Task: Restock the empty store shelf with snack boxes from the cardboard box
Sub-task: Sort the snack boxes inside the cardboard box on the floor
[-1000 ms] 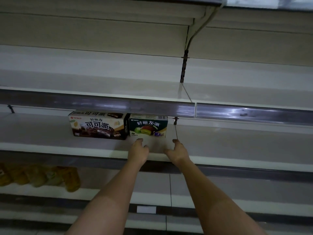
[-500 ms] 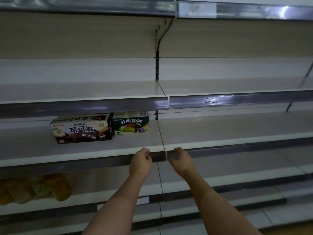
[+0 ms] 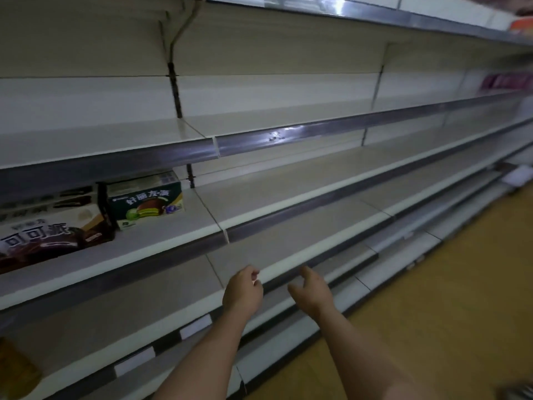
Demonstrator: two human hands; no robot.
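Snack boxes stand on the shelf [image 3: 259,215] at the left: a green box [image 3: 145,203] just beside a larger brown box [image 3: 49,229], apparently touching it, both upright with fronts facing out. Both hands are empty in front of a lower shelf edge; the left hand [image 3: 243,291] has its fingers loosely curled on nothing, the right hand [image 3: 313,290] is relaxed with fingers spread. No cardboard box is in view. Such cartons are probably light, stiff and smooth, with corners that crush, so gripping the two short ends should serve best.
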